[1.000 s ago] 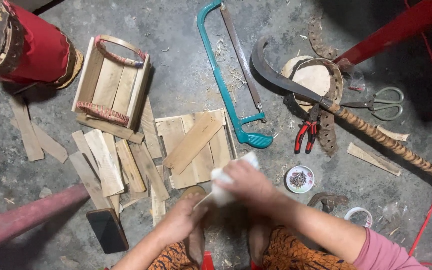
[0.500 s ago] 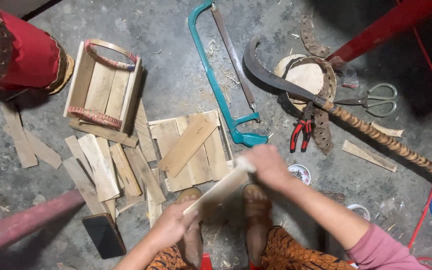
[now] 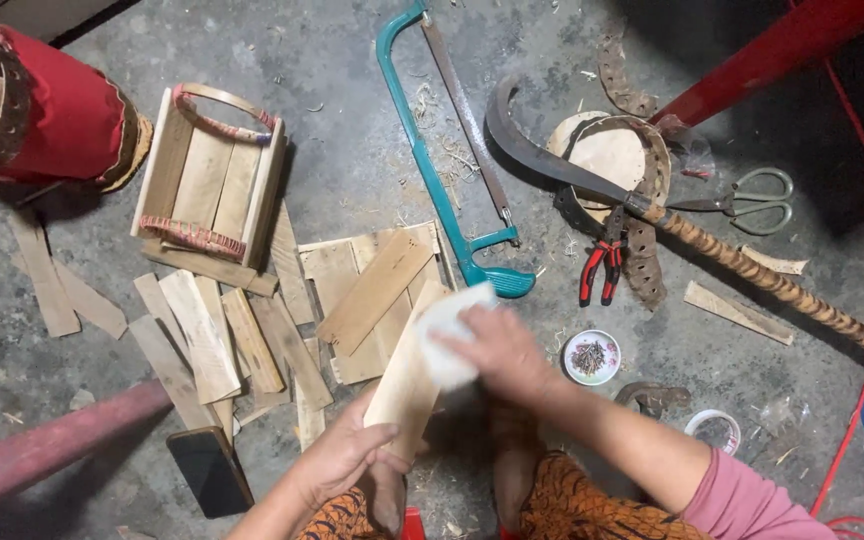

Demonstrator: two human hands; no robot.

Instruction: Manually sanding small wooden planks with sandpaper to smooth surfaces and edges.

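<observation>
My right hand (image 3: 492, 345) is clamped on a white sanding pad (image 3: 449, 335), pressed flat on the upper end of the wooden slat (image 3: 407, 375). My left hand (image 3: 347, 455) grips the slat's lower end, fingers wrapped. Long axis runs from my lap up-right toward the teal hacksaw (image 3: 442, 190). Slat is pale, flat, raw-sawn, held over the grey concrete floor (image 3: 352, 150), above the loose slat pile (image 3: 242, 340).

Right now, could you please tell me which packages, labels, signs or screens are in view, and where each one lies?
Phone: flat black rectangle with a dark screen, on the concrete floor by the left hand, beside the loose wooden slats.
No packages, labels or signs can be made out.
</observation>
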